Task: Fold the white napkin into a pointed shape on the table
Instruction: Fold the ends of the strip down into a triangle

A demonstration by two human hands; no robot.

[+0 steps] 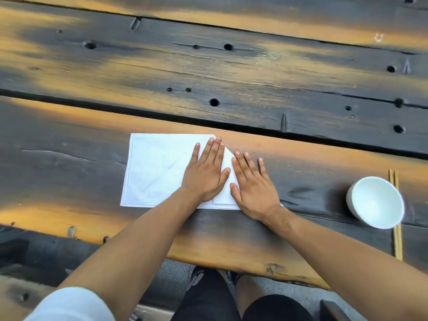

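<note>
The white napkin (155,170) lies flat on the dark wooden table (208,77), near its front edge. Its right side is folded in, leaving a slanted edge that runs from the top down to the right. My left hand (206,172) lies flat on the folded part, fingers straight and pointing away from me. My right hand (252,184) presses flat beside it along the slanted edge, partly on the napkin and partly on the wood. The hands cover the napkin's lower right corner.
A white bowl (375,201) stands to the right of the hands. A pair of wooden chopsticks (397,239) lies beside and partly behind it. The planks have gaps and knot holes. My legs and the floor show below the table's front edge.
</note>
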